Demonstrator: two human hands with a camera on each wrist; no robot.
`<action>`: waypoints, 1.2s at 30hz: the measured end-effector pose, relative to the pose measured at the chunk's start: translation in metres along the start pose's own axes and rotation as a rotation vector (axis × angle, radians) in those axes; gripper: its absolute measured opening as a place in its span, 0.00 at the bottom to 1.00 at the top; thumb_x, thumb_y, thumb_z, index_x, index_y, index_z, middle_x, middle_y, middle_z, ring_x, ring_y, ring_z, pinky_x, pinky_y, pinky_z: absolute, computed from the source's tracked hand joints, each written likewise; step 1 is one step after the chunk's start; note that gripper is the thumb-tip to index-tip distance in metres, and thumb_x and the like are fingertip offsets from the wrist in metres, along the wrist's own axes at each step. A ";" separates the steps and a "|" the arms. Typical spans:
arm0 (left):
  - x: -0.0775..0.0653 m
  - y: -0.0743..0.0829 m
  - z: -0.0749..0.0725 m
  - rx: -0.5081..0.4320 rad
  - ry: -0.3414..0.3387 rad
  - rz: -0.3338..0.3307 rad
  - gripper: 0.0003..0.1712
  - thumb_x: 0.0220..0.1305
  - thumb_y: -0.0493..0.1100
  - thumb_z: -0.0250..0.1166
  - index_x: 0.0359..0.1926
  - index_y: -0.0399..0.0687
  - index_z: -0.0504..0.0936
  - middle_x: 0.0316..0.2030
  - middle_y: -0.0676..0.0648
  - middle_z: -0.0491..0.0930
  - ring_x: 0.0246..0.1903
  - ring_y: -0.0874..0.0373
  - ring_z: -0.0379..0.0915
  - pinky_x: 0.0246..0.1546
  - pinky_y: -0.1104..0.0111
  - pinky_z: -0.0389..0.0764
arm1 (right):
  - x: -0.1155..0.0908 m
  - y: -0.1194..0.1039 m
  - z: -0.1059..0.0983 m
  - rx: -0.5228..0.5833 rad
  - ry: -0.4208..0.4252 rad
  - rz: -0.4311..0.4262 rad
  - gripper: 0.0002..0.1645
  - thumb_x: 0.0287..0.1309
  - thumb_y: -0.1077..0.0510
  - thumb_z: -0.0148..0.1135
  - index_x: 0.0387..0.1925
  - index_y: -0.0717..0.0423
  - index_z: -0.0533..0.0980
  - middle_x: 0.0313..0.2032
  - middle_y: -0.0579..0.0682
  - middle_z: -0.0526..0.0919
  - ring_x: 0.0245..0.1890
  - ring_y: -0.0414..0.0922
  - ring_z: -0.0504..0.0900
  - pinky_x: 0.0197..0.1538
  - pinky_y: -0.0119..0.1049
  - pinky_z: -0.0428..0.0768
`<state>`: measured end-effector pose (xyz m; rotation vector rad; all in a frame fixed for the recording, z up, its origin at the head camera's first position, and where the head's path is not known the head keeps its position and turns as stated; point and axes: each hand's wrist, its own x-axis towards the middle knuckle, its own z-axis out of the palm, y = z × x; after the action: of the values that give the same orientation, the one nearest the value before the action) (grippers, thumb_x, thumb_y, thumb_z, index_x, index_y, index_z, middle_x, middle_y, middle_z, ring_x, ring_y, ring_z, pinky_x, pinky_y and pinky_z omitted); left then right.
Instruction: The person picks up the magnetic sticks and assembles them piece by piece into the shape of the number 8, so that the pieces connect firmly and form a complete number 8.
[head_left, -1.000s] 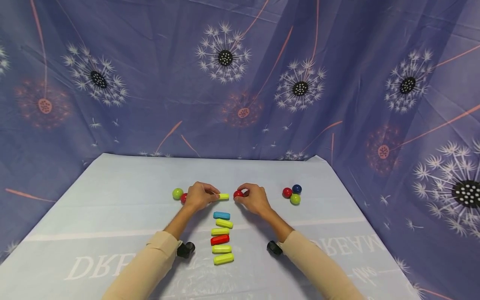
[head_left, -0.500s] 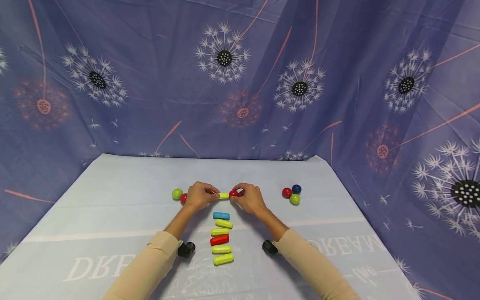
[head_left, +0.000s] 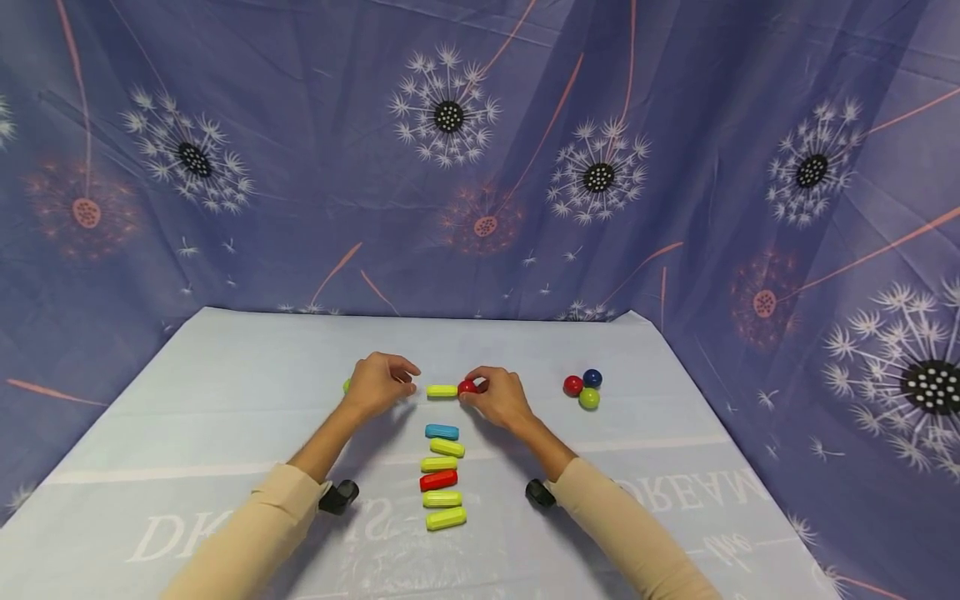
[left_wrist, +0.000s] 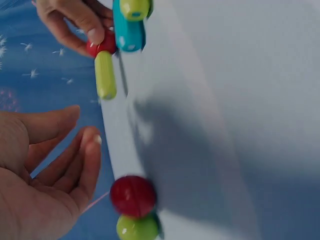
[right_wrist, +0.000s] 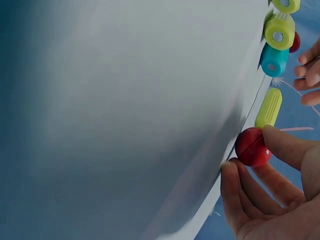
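My right hand [head_left: 498, 398] pinches a red ball [right_wrist: 251, 146] between thumb and fingers. The ball touches the right end of a short yellow stick [head_left: 442, 391], which lies crosswise at the middle of the table. To the left of that stick, my left hand [head_left: 378, 385] holds nothing; its fingers are loosely bent and apart from it. Beneath the left hand in the head view, a green ball [head_left: 347, 386] is mostly hidden. The left wrist view shows this green ball [left_wrist: 137, 227] against another red ball [left_wrist: 133, 196].
Nearer me lies a column of sticks: a blue one [head_left: 442, 432], a red one [head_left: 438, 480] and several yellow ones [head_left: 446, 518]. At the right sit a red ball [head_left: 573, 386], a dark blue ball [head_left: 592, 378] and a green ball [head_left: 589, 399]. A patterned curtain [head_left: 480, 167] hangs behind the table.
My right hand moved left, bringing the red ball against the yellow stick's end. My left hand let go of the stick's other end and drew back to the left.
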<state>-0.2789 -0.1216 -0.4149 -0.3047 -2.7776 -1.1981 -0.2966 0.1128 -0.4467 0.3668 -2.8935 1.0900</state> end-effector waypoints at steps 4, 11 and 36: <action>-0.002 -0.007 -0.017 0.043 -0.005 0.004 0.13 0.55 0.32 0.72 0.43 0.41 0.90 0.37 0.40 0.89 0.35 0.51 0.85 0.41 0.57 0.81 | 0.001 0.001 -0.001 -0.004 -0.008 -0.009 0.17 0.57 0.53 0.74 0.47 0.53 0.85 0.37 0.52 0.89 0.38 0.48 0.85 0.36 0.35 0.80; -0.004 -0.024 -0.037 0.132 -0.059 -0.022 0.18 0.55 0.37 0.75 0.48 0.40 0.88 0.47 0.37 0.87 0.50 0.39 0.79 0.61 0.45 0.63 | 0.003 0.001 -0.005 0.006 -0.012 0.000 0.17 0.56 0.52 0.75 0.47 0.53 0.86 0.37 0.52 0.89 0.37 0.47 0.85 0.31 0.33 0.79; -0.006 -0.035 -0.028 0.238 -0.077 0.077 0.17 0.46 0.32 0.77 0.42 0.40 0.90 0.38 0.43 0.90 0.49 0.41 0.82 0.69 0.31 0.41 | 0.004 0.001 -0.003 -0.001 -0.037 0.004 0.17 0.56 0.53 0.75 0.47 0.53 0.86 0.36 0.52 0.89 0.34 0.46 0.85 0.30 0.32 0.79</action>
<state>-0.2803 -0.1662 -0.4216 -0.4389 -2.9056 -0.8445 -0.3008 0.1144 -0.4443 0.3862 -2.9280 1.0940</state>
